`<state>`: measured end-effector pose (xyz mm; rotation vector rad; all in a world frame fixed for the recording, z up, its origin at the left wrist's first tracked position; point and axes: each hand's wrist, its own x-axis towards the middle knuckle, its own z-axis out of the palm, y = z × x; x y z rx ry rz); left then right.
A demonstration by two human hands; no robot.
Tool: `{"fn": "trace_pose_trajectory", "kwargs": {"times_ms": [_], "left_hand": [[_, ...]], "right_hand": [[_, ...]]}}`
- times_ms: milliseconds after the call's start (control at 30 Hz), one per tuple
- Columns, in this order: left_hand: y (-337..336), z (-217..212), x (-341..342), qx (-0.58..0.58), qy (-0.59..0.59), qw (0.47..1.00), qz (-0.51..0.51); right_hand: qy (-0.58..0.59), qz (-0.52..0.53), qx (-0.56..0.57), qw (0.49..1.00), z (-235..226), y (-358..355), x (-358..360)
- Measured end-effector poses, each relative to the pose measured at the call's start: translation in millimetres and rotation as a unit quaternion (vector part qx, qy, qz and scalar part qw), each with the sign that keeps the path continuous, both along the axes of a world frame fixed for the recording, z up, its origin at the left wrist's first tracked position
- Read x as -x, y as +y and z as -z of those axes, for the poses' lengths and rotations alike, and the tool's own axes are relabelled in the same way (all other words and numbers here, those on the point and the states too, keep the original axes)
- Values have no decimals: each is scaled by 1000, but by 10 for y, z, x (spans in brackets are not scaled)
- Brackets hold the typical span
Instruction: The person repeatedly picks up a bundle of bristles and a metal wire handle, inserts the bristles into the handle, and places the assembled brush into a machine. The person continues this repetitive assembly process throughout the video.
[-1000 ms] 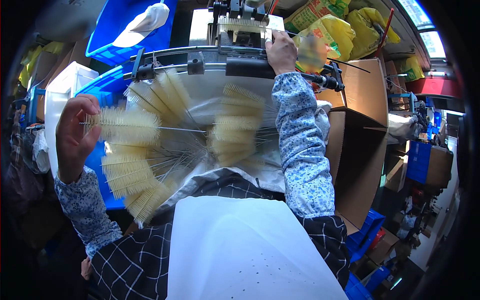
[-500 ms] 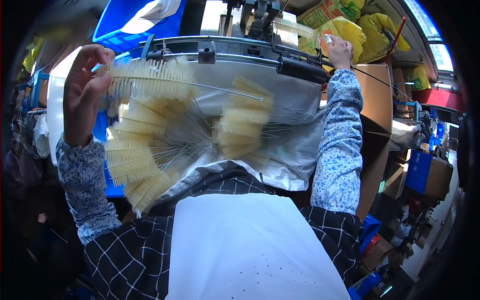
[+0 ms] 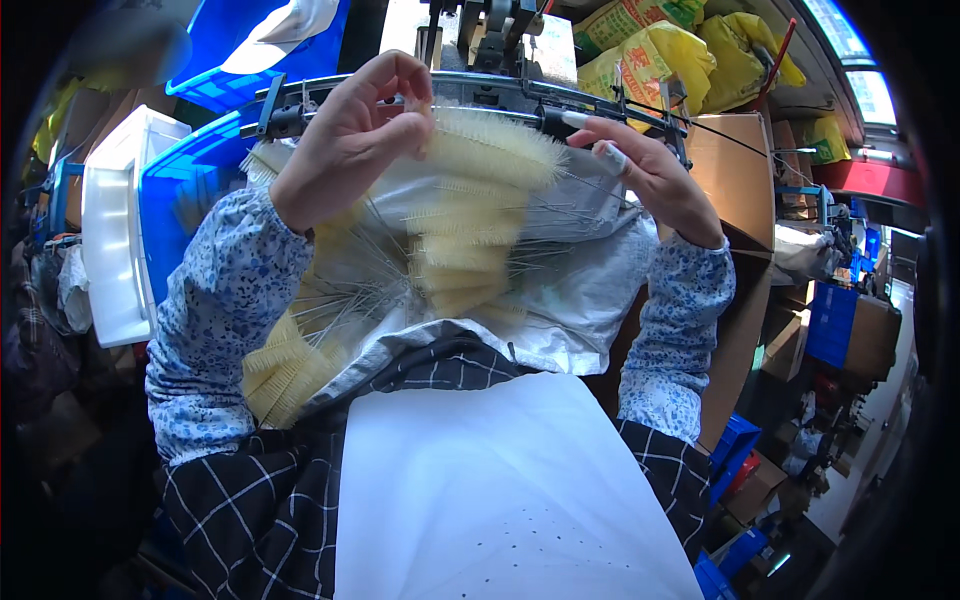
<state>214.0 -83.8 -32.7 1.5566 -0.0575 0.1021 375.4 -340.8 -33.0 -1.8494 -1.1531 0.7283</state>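
In the left hand [image 3: 350, 145], the near end of a pale bristle brush [image 3: 497, 146] is pinched between thumb and fingers. The brush is held out to the right of that hand, tilted slightly down toward its far end. Just beyond that end, the right hand [image 3: 660, 180] is held with thumb and forefinger apart, white wrapping on its fingertips; whether the brush's wire is touched by it cannot be told.

Below the held brush, a stack of similar brushes [image 3: 463, 255] is laid with wires pointing right. Farther left, below the left forearm, more brushes [image 3: 290, 372] are fanned out. Both groups are spread on a white sheet [image 3: 580, 305]. Just above the hands, a machine [image 3: 497, 92] with a metal rail is seen. To the left are placed a blue bin [image 3: 180, 190] and a white box [image 3: 115, 240]; to the right, a cardboard box [image 3: 738, 185] and, higher, yellow sacks [image 3: 655, 62].
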Motion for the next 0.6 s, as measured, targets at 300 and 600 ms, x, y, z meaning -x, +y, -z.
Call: {"fn": "trace_pose_trajectory", "kwargs": {"times_ms": [300,600], "left_hand": [[262,83,150,-380,12,924,-41],[661,401,178,-468,130,872,65]], "right_hand": [[-381,169,-73,906,530,529,-90],[-463,257,123,839,999,633,-855]]}}
